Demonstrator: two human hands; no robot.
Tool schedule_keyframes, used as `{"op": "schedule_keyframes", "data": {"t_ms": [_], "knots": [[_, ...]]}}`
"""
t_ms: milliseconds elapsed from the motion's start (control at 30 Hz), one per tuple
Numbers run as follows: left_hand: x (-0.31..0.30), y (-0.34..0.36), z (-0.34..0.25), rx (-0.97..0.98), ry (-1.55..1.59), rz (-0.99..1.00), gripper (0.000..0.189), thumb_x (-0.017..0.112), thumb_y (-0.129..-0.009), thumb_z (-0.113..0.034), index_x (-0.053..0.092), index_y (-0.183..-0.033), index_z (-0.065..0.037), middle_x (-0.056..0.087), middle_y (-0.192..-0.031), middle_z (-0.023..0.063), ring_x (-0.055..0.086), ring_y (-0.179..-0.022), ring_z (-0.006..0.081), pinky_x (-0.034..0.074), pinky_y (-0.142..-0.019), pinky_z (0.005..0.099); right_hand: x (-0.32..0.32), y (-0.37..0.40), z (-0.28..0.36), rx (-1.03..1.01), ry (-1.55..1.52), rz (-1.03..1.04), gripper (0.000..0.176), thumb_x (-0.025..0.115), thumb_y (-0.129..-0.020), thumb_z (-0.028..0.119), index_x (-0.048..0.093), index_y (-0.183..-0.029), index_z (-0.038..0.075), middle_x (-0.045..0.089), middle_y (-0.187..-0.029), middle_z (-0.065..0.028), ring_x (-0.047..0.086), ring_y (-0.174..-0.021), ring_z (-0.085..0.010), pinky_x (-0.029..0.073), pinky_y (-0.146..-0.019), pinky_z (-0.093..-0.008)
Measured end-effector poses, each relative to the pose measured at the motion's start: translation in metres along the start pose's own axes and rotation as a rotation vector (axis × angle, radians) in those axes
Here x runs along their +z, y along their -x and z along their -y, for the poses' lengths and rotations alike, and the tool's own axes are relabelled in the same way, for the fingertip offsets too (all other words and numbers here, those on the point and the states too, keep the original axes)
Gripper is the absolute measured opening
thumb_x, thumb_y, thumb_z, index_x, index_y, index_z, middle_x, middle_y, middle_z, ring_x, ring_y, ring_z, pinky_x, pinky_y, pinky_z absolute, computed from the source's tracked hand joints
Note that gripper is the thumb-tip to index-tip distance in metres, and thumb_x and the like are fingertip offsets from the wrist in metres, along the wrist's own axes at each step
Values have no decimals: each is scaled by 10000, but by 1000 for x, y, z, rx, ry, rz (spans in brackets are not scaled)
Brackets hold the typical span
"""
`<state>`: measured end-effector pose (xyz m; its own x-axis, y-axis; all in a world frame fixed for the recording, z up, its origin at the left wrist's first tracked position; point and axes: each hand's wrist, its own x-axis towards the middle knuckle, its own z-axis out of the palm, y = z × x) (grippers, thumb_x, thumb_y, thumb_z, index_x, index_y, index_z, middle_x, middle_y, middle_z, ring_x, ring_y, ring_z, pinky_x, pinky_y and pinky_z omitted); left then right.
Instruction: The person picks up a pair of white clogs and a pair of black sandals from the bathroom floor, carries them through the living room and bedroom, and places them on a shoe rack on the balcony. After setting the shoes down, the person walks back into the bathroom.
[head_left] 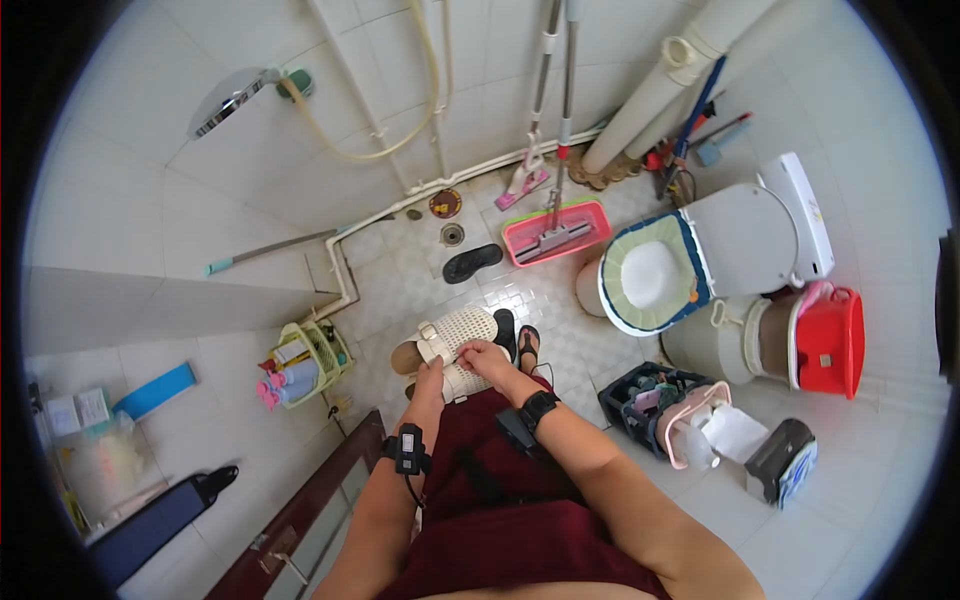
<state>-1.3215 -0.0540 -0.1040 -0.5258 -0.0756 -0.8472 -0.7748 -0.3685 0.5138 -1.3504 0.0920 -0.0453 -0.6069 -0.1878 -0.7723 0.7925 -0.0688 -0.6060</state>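
A pair of cream clogs with perforated uppers and a buckled strap is held together in front of my body. The upper clog lies sideways with its open heel to the left. Below it the second clog is partly covered by my hands. My left hand is closed on the clogs near their heel ends, its thumb on the cream edge. My right hand is closed at the middle of the pair, fingertips pinched against the clogs. Wrist straps with small devices sit on both forearms.
A black slipper lies on the tiled floor beside a pink basin with a mop in it. To the right stand the toilet, a red bucket and a dark basket. A green caddy is at left, near the door.
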Motion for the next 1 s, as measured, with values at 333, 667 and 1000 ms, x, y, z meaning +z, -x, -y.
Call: {"op": "schedule_keyframes", "data": {"t_ms": [333,667,1000], "knots": [[36,10,-7,46,201,-101,330,418,-887,-177,422,-1171,-9,516,-1070,125,540,-936,242,474,-762,388,-28,-23,25,-64,159,213,183,451,-788,53,573,-900,-24,603,-778,-95,573,-696,-153,464,-654,-262],[74,19,-22,173,152,-240,350,436,-877,-192,427,-1174,-8,522,-1069,119,544,-911,226,468,-745,368,-49,-41,47,24,154,213,171,416,-830,58,567,-905,27,595,-825,-63,570,-723,-120,467,-656,-224],[5,-47,-30,118,154,-169,343,439,-881,-189,421,-1162,6,526,-1059,129,557,-904,235,487,-715,367,-4,-64,60,55,179,106,181,413,-838,56,580,-906,61,599,-795,-22,548,-692,-89,449,-629,-210]]}}
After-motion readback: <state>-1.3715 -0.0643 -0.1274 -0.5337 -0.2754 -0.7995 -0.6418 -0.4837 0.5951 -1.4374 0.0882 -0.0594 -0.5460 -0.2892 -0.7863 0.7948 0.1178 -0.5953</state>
